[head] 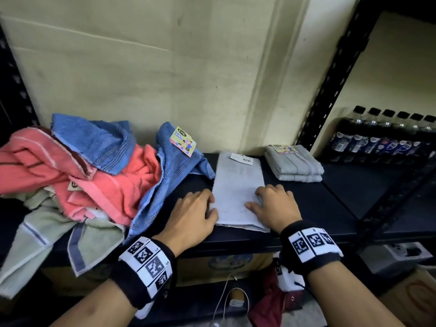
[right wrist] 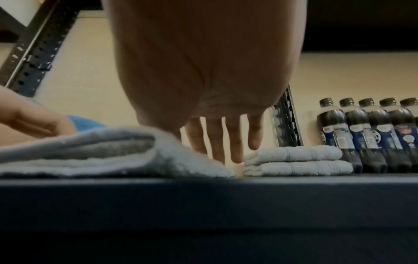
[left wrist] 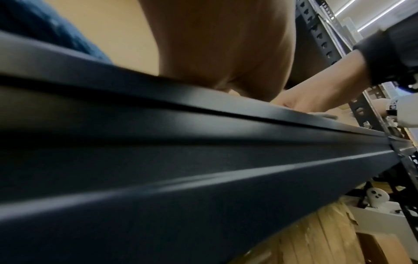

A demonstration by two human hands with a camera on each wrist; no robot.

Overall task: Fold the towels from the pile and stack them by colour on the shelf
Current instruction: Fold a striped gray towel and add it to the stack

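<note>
Both hands work a pale grey towel (head: 238, 192) at the front edge of a dark shelf (head: 330, 208). Left hand (head: 195, 215) lies at the towel's left edge, fingers curled at the fabric; whether they pinch it or only press is not clear. Right hand (head: 274, 206) rests on the towel's right side, fingers straight and spread, pressing down. Both wrists carry black bands with printed square markers. That towel lies folded into a long strip running from the front edge toward the back, a paper tag at its far end. Beyond it, nearer the back right of the shelf, sits a stack of folded grey towels (head: 295, 165), two high. An unfolded pile (head: 77, 175) of coral, blue and pale green towels covers the left part of the shelf, some hanging over the front edge. Dark bottles (head: 382, 135) line the neighbouring shelf at the right.
</note>
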